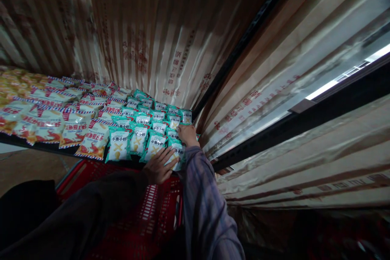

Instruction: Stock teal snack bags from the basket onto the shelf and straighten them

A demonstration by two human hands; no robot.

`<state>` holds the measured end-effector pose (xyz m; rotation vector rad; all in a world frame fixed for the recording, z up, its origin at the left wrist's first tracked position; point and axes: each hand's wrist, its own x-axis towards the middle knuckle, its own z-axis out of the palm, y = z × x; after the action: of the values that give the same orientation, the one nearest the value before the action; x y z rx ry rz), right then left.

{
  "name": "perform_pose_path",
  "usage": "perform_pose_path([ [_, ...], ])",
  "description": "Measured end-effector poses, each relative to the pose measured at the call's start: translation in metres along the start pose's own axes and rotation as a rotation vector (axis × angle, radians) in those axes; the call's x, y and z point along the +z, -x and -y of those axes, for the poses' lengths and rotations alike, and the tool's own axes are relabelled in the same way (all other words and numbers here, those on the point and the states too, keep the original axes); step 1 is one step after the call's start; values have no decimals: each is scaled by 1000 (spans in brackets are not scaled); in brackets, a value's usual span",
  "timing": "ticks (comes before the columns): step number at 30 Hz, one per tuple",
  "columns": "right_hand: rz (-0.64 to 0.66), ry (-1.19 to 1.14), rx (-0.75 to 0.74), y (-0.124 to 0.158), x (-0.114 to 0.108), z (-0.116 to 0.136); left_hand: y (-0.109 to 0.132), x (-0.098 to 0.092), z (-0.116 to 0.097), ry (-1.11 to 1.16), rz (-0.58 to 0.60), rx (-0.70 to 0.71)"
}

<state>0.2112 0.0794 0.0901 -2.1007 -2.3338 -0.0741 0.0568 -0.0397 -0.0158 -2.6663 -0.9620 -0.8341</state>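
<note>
Teal-and-white snack bags (139, 137) stand in several close rows on a dark-edged shelf. My left hand (160, 165) lies with its fingers stretched out across the lower fronts of the front-row bags, touching the front right snack bag (178, 149). Farther back, at the right end of the rows, my right hand (189, 135) has its fingers bent in at the edge of another teal snack bag (172, 133). Its fingertips are partly hidden there.
White-and-orange snack bags (74, 128) fill the shelf to the left, with yellow packs (15, 83) beyond. A red shopping basket (149, 207) is below the shelf edge. Printed curtains (158, 48) hang behind and to the right, beside a dark post (240, 48).
</note>
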Motion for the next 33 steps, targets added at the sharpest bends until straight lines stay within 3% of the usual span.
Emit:
perform_pose_path([
  [7, 24, -11, -28, -15, 13, -6, 1, 0, 0, -56, -34, 6],
  [18, -155, -114, -2, -21, 16, -12, 0, 2, -1, -22, -60, -20],
  [28, -238, -195, 38, -13, 19, -11, -2, 4, -1, -16, -31, -52],
  [30, -332, -246, 110, -3, 20, -12, -1, 6, -1, -21, -18, -63],
  [33, -589, -375, 255, 24, 28, -8, -2, 6, -1, -20, -14, -65],
])
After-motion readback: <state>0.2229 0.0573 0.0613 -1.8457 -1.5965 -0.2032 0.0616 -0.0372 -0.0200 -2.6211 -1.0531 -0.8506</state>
